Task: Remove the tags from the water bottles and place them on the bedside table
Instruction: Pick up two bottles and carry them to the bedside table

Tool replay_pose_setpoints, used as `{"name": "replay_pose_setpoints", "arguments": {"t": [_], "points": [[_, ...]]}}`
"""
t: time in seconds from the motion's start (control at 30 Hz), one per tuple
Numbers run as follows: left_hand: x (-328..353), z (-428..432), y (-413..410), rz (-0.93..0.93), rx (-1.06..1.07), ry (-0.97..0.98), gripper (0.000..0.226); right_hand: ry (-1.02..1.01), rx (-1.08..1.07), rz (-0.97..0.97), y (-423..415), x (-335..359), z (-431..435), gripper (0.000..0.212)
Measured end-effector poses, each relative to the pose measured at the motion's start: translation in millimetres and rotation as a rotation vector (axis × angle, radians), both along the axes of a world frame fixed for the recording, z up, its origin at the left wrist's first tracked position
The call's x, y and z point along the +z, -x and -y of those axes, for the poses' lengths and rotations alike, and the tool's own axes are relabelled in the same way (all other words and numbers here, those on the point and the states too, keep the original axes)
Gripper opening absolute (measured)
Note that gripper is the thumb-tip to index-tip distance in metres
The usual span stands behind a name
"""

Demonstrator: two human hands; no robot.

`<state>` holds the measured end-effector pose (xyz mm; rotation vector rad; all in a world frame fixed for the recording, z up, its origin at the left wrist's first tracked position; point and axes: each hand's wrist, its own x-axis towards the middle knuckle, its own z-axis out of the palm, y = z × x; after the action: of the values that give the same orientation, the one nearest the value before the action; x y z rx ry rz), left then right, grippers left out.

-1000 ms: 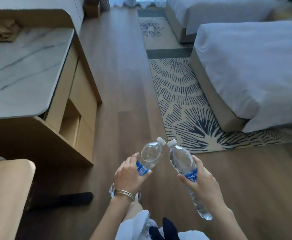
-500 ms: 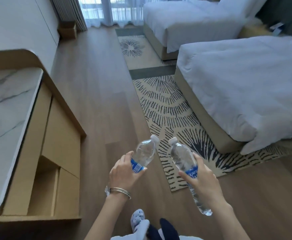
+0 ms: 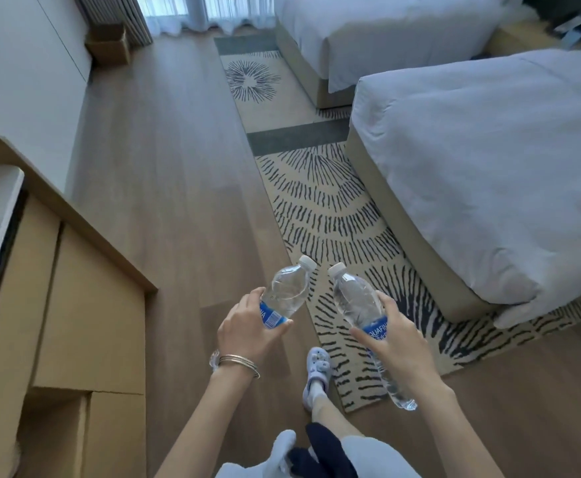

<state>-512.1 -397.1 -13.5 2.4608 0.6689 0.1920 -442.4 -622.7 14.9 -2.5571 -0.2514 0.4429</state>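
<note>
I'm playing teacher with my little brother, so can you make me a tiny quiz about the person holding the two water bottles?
1. True or false: the left hand grips the left bottle and the right hand grips the right bottle.
2. The bottle caps are: A) red B) white C) green.
3. Fill in: the bracelets are on the ___ wrist.
Key: 1 true; 2 B; 3 left.

One wide-angle camera sits on the person's head, looking forward and down. The left hand [image 3: 247, 331] and right hand [image 3: 399, 346] sit close, low in the frame; the floor [image 3: 165, 167] recedes beyond them toward the window.
</note>
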Motion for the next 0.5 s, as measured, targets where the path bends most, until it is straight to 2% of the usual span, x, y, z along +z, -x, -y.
{"name": "replay_pose_setpoints", "arguments": {"t": [0.3, 0.5], "points": [[19.2, -29.5, -177.8, 0.069, 0.061, 0.009, 0.073, -0.042, 0.036, 0.035, -188.3, 23.5, -28.6, 0.083], [20.5, -44.8, -266.6, 0.079, 0.080, 0.018, 0.072, -0.064, 0.052, 0.062, -287.9, 27.6, -46.6, 0.083]]}}
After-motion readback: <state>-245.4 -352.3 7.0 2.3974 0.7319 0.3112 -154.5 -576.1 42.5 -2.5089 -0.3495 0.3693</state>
